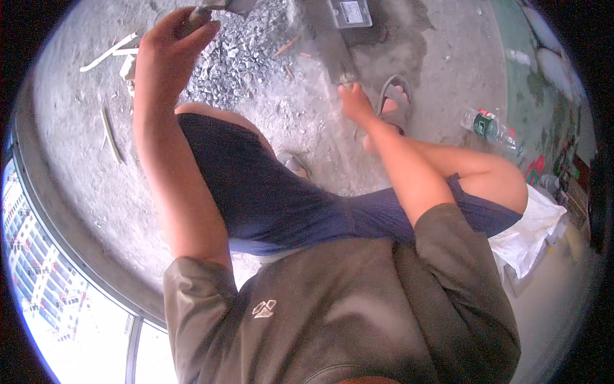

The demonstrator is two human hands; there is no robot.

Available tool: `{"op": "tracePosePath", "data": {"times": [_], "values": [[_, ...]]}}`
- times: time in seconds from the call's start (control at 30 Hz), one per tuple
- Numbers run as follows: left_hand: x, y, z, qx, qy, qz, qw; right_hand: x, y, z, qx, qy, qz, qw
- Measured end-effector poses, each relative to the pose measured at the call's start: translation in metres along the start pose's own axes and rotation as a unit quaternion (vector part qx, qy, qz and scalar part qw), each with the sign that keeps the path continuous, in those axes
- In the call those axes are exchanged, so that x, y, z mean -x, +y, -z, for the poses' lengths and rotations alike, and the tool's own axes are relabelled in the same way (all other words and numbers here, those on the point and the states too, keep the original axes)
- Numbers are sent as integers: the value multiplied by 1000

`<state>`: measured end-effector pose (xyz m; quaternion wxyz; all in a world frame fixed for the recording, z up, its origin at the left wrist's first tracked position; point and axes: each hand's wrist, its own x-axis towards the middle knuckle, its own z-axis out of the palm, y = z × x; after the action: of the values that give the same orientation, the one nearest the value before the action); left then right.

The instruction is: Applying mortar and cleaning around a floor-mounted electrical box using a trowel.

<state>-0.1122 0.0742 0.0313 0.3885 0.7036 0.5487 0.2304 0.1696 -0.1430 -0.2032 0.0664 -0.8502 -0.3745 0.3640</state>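
My left hand point(181, 40) is raised at the upper left, its fingers closed round the handle of a tool with a flat grey blade point(242, 6), which looks like a trowel. The top edge of the view cuts the blade off. Below and beside it lies a heap of grey gravel point(233, 61). My right hand point(355, 101) is closed low over the floor, beside my right sandal point(398, 105). From its fingers a long, flat grey bar point(327, 41) stretches away toward the top edge. Blur hides the bar's exact kind.
A clear plastic box point(350, 13) with a white label sits on damp concrete at the top. Pale sticks point(109, 51) lie at the left. On the right are a plastic bottle point(491, 127) and a white sack point(527, 230). A window point(57, 294) borders the lower left.
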Motion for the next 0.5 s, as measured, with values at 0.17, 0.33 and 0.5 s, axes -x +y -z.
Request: {"op": "tracePosePath", "data": {"times": [0.17,0.33,0.5], "values": [[-4,-5,-3,40,-2,14,999,18,7,5,-11,-7,15,1000],[-6,4,-7,12,-16,-5,1000,16,-16,2,-75,6,51,996],[-9,-8,-3,39,-28,-2,999,-3,-36,-14,-96,27,68,993]]}}
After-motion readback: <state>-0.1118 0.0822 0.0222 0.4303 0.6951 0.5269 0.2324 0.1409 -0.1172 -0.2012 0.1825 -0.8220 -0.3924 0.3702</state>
